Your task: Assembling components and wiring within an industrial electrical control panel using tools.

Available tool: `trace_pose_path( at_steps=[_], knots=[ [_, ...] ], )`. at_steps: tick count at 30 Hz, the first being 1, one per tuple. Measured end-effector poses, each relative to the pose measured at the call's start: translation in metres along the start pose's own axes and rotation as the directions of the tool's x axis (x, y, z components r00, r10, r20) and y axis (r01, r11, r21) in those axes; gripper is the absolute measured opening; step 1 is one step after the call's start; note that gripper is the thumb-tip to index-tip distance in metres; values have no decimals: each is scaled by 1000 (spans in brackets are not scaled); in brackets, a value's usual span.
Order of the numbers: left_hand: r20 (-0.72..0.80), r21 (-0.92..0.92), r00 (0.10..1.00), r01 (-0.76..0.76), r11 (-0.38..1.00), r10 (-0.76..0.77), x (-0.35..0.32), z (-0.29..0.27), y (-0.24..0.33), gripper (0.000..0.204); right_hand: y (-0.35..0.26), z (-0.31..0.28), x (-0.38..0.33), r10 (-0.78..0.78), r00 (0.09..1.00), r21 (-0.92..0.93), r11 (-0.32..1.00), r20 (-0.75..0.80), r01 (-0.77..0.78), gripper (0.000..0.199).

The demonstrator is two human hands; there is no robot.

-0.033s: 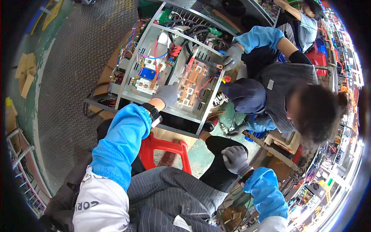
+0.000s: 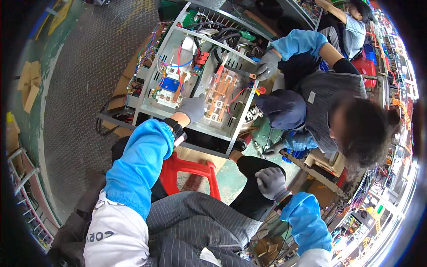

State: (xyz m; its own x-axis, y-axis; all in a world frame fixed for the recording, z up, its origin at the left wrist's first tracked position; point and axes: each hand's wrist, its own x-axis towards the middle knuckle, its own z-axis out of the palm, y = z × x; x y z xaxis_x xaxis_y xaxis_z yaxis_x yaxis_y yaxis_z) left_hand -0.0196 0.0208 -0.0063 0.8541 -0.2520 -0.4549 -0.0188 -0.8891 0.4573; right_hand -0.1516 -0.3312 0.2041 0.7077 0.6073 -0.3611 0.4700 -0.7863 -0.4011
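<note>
My left hand (image 2: 192, 109), in a grey glove, reaches over the front side of an open metal chassis (image 2: 209, 132) and rests at the partition between its two bays. Its fingers look curled; whatever lies under them is hidden. Beside it, the right bay holds copper bars (image 2: 218, 95) on white parts and a red-handled tool (image 2: 219, 73). In the left bay sit a blue block (image 2: 169, 84), red caps (image 2: 202, 58) and coloured wires. My right hand (image 2: 271, 183), also gloved, lies on my bent knee, its fingers curled in with nothing visible in them.
A co-worker (image 2: 329, 102) crouches at the right, one gloved hand (image 2: 267, 65) on the chassis's far right corner. A red plastic stool (image 2: 191, 167) stands below the chassis. Cardboard (image 2: 31, 84) and a patterned metal floor plate (image 2: 89, 89) are at left; another person (image 2: 351, 31) is behind.
</note>
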Motion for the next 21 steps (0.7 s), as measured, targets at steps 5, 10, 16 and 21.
trace_pose_path(
  at_steps=[5, 10, 16, 21],
  knots=[
    [16, -23, 1000, 16, 1000, -16, 3, -4, 0, 33, 2, -3, 3, -8, 1000, 6, 1000, 9, 8, 14],
    [74, -102, 996, 46, 994, -39, 3, -16, 5, 35, 3, -3, 4, -7, 1000, -9, 1000, 6, 7, 15],
    [82, -112, 996, 47, 993, -38, 6, -21, 6, 35, 4, -4, 8, -4, 1000, 8, 1000, -8, 4, 14],
    [92, -103, 995, 56, 993, -47, 10, -24, 6, 34, 4, -5, 11, -2, 1000, -13, 1000, -11, 2, 14]
  ],
)
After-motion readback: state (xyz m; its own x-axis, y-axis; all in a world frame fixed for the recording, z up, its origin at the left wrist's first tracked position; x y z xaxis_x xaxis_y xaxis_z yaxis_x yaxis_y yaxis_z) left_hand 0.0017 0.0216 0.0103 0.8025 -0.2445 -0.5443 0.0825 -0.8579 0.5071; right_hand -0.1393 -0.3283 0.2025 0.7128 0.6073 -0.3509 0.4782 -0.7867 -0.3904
